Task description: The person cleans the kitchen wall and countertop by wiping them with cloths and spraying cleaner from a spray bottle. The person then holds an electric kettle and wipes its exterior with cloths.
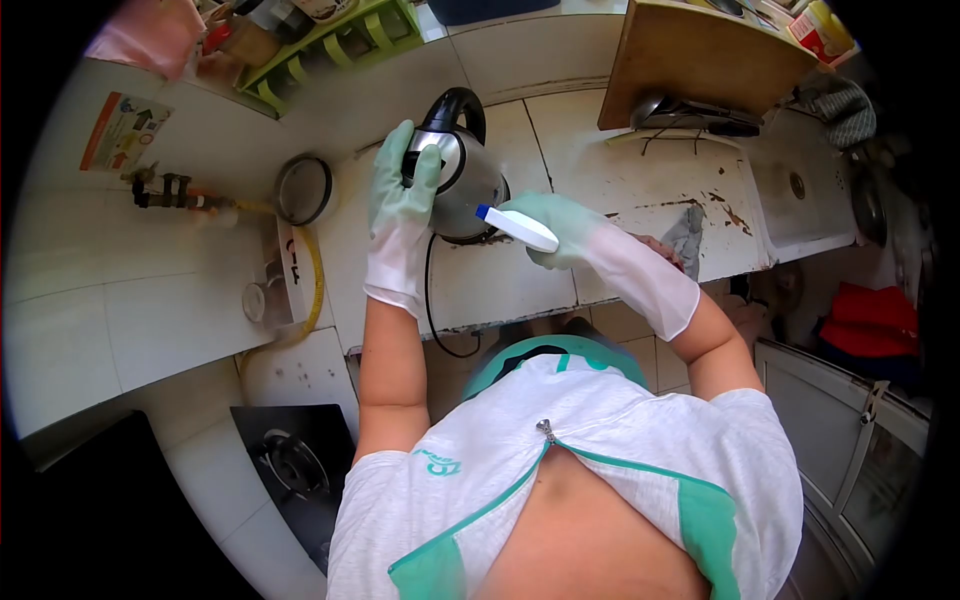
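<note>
The kettle [468,200] is shiny silver with a dull gray shine low on its side, and it has one big black handle [462,108] that curves up at its far end. It is on the white counter [530,290], near the middle, and it has black at the bottom. I can't tell if it sits flat. The left hand [405,180] is in a pale green and white glove. It is partly open, with its fingers and thumb apart, and it touches the left side of the kettle near the top. The right hand [560,225] wears a glove like it and is closed around one white spray top [525,230]. The spray top has one blue tip [482,212] that points left at the kettle. The part under the hand is hidden. So there is one kettle, one spray top and two gloves. One black cord [428,300] hangs down over the near edge of the counter, just left of the right hand's side. To the left are one round thing [304,190] with a dark rim and one yellow hose [318,280]. To the right are one gray cloth [685,240] on the counter and, past it, one sink [800,220]. On the far side are one green rack [330,55] at the left and one brown board [700,60] at the right. One stove ring [295,462] is at the near left.
</note>
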`<act>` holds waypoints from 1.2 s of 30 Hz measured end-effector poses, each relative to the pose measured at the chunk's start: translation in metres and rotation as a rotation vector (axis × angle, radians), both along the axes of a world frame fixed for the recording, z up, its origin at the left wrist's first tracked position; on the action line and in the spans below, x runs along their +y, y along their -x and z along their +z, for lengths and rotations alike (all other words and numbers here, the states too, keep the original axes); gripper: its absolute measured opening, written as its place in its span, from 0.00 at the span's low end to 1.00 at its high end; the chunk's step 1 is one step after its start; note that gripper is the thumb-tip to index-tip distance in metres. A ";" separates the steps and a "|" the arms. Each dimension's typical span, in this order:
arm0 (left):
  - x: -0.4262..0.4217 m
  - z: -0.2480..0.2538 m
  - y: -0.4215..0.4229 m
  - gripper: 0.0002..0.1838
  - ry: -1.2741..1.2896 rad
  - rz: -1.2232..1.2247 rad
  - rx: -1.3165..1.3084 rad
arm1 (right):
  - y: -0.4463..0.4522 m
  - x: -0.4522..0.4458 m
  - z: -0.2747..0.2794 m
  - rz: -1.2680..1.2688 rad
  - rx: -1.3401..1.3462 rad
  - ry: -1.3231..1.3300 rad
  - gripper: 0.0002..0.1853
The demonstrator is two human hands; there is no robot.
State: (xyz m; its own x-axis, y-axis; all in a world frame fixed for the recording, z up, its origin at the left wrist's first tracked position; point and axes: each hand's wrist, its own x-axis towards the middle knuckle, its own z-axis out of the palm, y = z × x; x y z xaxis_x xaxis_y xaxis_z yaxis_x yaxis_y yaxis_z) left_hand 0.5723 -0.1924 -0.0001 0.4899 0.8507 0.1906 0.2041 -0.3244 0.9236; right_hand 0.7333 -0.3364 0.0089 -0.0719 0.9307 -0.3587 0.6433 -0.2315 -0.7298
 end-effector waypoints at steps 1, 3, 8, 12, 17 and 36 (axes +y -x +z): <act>-0.002 0.002 0.000 0.33 0.014 0.003 -0.009 | -0.001 -0.003 0.007 -0.079 0.070 0.056 0.25; -0.004 0.003 -0.001 0.33 0.046 -0.001 -0.032 | -0.008 -0.006 0.020 -0.190 0.124 -0.016 0.21; 0.004 -0.007 -0.001 0.33 0.016 -0.023 -0.051 | -0.012 0.002 0.025 -0.027 -0.052 0.023 0.18; 0.002 -0.002 -0.002 0.33 0.044 -0.030 -0.043 | 0.006 0.012 0.016 0.109 -0.165 0.001 0.14; 0.003 0.003 0.001 0.33 0.079 -0.050 -0.024 | 0.018 0.016 -0.002 0.123 -0.069 -0.034 0.18; 0.004 0.006 -0.001 0.32 0.228 -0.077 -0.084 | -0.061 0.004 -0.016 -0.252 0.253 -0.163 0.25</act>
